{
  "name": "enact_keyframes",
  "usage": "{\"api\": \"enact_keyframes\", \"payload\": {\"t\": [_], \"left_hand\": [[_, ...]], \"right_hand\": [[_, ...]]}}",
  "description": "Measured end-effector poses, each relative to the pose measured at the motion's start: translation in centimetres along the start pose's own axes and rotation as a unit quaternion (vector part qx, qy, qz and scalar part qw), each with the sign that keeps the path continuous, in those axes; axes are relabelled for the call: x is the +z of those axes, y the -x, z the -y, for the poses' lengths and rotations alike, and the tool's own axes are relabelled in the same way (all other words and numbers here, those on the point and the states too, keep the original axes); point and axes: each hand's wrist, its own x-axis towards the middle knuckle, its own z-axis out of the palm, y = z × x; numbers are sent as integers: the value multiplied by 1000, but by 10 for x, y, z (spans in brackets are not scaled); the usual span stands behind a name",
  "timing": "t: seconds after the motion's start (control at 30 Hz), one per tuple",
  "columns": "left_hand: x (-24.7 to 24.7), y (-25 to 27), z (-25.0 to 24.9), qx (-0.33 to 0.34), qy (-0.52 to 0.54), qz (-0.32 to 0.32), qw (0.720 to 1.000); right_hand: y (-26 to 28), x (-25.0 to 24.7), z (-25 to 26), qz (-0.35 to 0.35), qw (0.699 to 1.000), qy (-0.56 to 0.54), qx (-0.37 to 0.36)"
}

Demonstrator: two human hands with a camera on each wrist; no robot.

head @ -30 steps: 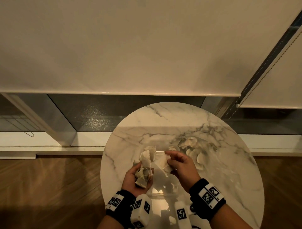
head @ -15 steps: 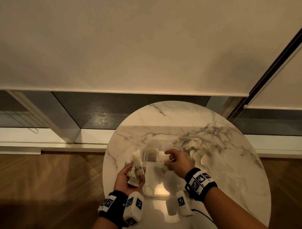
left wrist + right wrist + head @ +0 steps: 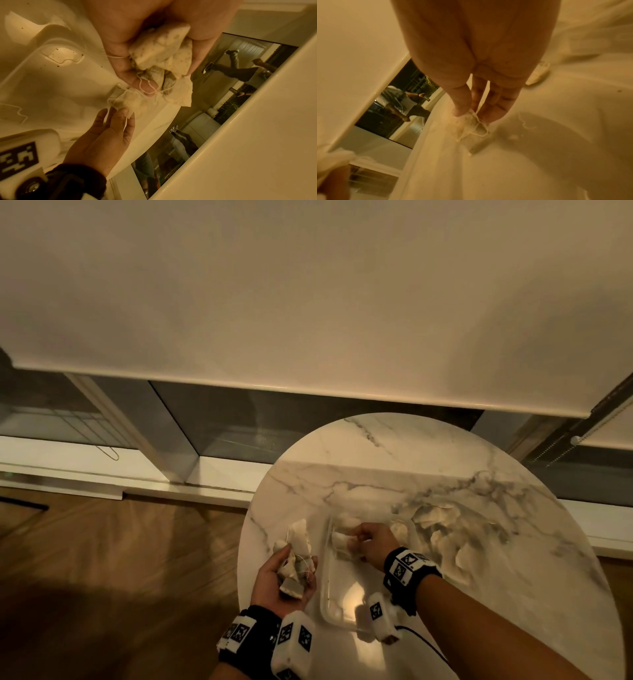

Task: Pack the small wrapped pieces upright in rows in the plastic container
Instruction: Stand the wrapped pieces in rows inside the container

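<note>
A home living space is showing here: a round marble side table (image 3: 445, 474) is standing on herringbone wood flooring (image 3: 120, 542), sitting beside floor-level windows (image 3: 233, 422) under drawn cream roller blinds (image 3: 308, 302) with bead chains

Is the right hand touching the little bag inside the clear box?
Touching. In the right wrist view the thumb and fingers of the right hand pinch the top of a small bag down in the plastic container.
</note>
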Motion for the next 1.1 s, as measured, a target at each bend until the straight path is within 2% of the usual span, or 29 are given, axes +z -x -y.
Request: {"api": "enact_keyframes", "payload": {"t": [0.13,0.47,0.63,0.83,0.9,1.0,1.1], "left_hand": [[-3,-3,-2,-3,12,-12,1000],[2,-9,-1,-3,24,-19,1000],[3,-11,0,-4,17,-18,1000],[8,-8,4,-9,-8,-2,1000],[11,-8,7,-8,-22,1,1000],[15,-6,13,-6,-41,14,999],[18,-5,21,-21,-61,46,997]], "right_hand": [[-15,4,-2,-60,998,3,4],[-32,13,-5,-97,995,-21,28],[-28,11,-5,-93,994,-55,33],[-2,2,4,-140,986,-89,-7],[15,1,13,-117,985,-128,-23],[47,-2,30,-41,982,-183,-29],[74,-5,43,-7,978,-204,-44]]}}
